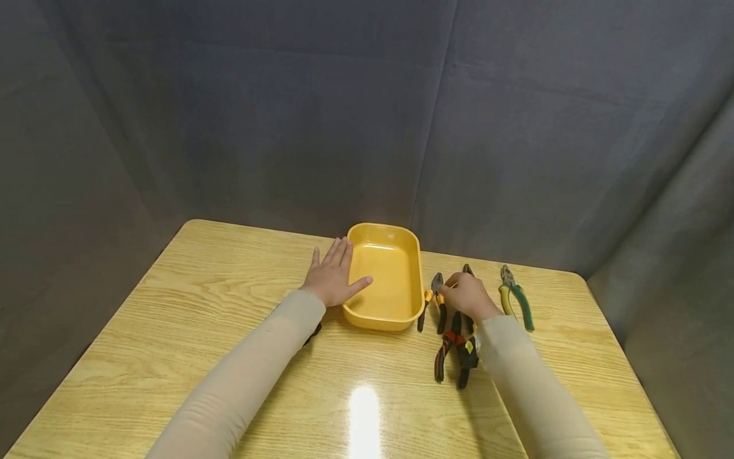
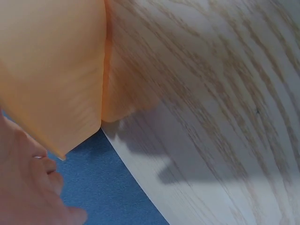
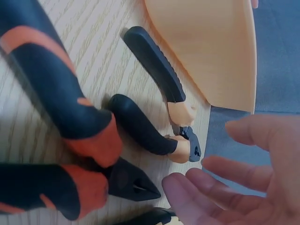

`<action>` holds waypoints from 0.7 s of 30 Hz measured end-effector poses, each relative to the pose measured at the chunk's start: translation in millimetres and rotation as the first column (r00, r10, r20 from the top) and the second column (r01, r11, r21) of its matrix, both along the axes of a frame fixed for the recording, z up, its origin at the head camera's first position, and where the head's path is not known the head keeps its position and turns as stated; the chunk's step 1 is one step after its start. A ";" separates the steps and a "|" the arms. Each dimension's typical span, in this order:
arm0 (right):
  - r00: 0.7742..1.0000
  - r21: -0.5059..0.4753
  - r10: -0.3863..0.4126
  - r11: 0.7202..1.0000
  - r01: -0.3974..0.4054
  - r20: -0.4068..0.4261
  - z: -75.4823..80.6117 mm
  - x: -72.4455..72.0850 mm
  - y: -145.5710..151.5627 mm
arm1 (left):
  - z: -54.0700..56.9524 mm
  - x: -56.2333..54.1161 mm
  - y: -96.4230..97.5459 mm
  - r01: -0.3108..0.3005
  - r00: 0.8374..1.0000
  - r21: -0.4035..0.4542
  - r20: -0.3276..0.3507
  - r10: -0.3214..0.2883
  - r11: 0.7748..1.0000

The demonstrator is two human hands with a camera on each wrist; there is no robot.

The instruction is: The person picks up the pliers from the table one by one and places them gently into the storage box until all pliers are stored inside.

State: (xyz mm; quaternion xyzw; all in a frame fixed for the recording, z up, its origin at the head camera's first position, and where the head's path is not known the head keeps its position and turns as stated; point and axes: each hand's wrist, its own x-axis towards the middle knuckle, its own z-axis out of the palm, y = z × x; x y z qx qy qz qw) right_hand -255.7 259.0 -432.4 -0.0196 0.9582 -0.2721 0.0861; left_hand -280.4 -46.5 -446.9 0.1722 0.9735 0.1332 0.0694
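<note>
My left hand (image 1: 334, 280) lies with straight, spread fingers on the left rim of a yellow rectangular tray (image 1: 383, 324). In the left wrist view its fingers (image 2: 33, 164) show beside the tray wall (image 2: 56, 70). My right hand (image 1: 469, 297) is over the tools to the right of the tray, with loosely bent fingers and nothing between them. Nearest to its fingertips are small pliers with black and orange handles (image 3: 150, 65). Closer to me lie larger pliers with black and red handles (image 3: 47, 79), their nose pointing toward the right fingers.
Pliers with green and yellow handles (image 1: 520, 299) lie farther right. Another tool's dark tip (image 1: 467, 269) pokes out beyond the right hand. Part of a black object (image 1: 312, 334) shows beside the left forearm. A grey curtain (image 1: 321, 127) hangs behind the wooden table (image 1: 229, 306).
</note>
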 end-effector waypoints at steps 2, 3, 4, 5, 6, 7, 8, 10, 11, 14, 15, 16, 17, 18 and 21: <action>1.000 -0.002 -0.007 1.000 0.007 0.006 -0.2 0.2 -1.9 | -0.7 -0.6 0.2 -0.003 1.000 0.003 0.003 0.003 1.000; 1.000 -0.011 -0.010 1.000 0.011 0.014 -0.2 0.3 -3.1 | -0.8 -0.7 0.2 -0.005 1.000 0.002 0.004 0.005 1.000; 1.000 -0.023 -0.011 1.000 0.011 0.025 0.1 0.4 -4.0 | -0.5 -0.6 0.4 -0.008 1.000 0.000 0.008 0.008 1.000; 0.999 -0.031 -0.012 0.999 0.013 0.039 0.6 0.7 -5.2 | -0.5 -0.6 0.3 -0.009 1.000 -0.001 0.011 0.009 1.000; 0.999 -0.043 -0.011 0.999 0.013 0.052 1.2 1.1 -6.4 | -0.5 -0.5 0.1 -0.010 1.000 -0.002 0.013 0.010 1.000; 0.998 -0.055 -0.014 0.998 0.018 0.067 1.5 1.5 -7.4 | -0.3 -0.4 0.3 -0.010 1.000 -0.007 0.017 0.010 1.000; 0.996 -0.067 -0.015 0.998 0.021 0.083 1.7 1.6 -8.1 | -0.3 -0.3 0.5 -0.010 1.000 -0.014 0.022 0.011 1.000; 0.995 -0.077 -0.019 0.997 0.026 0.101 1.3 1.6 -8.8 | -0.2 -0.2 0.6 -0.009 1.000 -0.013 0.028 0.010 1.000; 0.994 -0.076 -0.021 0.997 0.029 0.103 0.9 1.6 -9.2 | -0.2 -0.4 0.5 -0.009 0.999 -0.015 0.032 0.010 1.000; 0.994 -0.080 -0.039 0.996 0.047 0.100 -2.1 0.4 -9.3 | -0.5 -1.2 0.3 -0.010 0.999 -0.020 0.036 0.011 1.000; 0.994 -0.081 -0.044 0.995 0.052 0.097 -3.3 0.0 -9.1 | -0.6 -1.6 0.2 -0.010 0.999 -0.019 0.036 0.010 1.000; 0.994 -0.080 -0.051 0.995 0.058 0.095 -4.6 -0.4 -8.8 | -1.0 -2.1 0.3 -0.009 0.999 -0.023 0.038 0.010 1.000; 0.994 -0.075 -0.057 0.995 0.064 0.092 -6.0 -0.9 -8.7 | -1.2 -2.4 0.3 -0.008 0.999 -0.023 0.039 0.009 1.000; 0.994 -0.073 -0.064 0.995 0.071 0.093 -7.4 -1.2 -8.4 | -1.3 -2.6 0.5 -0.007 0.999 -0.024 0.041 0.008 1.000; 0.992 -0.060 -0.084 0.994 0.089 0.092 -10.1 -1.0 -9.1 | -2.4 -2.7 0.9 -0.005 0.999 -0.020 0.041 0.006 1.000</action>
